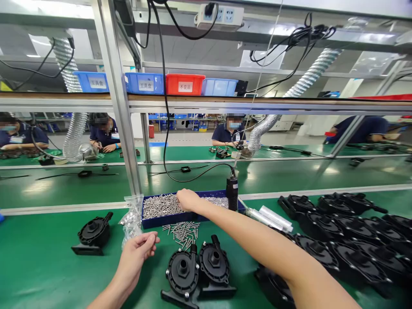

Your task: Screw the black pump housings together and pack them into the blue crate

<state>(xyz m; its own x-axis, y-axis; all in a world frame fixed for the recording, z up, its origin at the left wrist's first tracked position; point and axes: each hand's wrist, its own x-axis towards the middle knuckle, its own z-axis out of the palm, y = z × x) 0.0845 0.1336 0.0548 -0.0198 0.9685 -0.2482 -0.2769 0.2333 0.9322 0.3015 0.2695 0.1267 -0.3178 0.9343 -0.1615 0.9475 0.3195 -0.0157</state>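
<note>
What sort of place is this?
Most likely a factory assembly line: many matching round black parts laid out together, a blue tray of loose metal screws, and people in dark shirts doing handwork across the way.

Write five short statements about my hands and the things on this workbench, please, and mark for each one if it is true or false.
1. The right hand is at the metal screws in the blue tray. True.
2. The left hand is inside the blue tray. False: it is in front of the tray, near the clear plastic bag.
3. Some loose screws lie outside the tray, on the green table. True.
4. All the bins on the shelf are blue. False: one is a red bin.
5. A black housing stands on the table to the left of the left hand. True.
</note>
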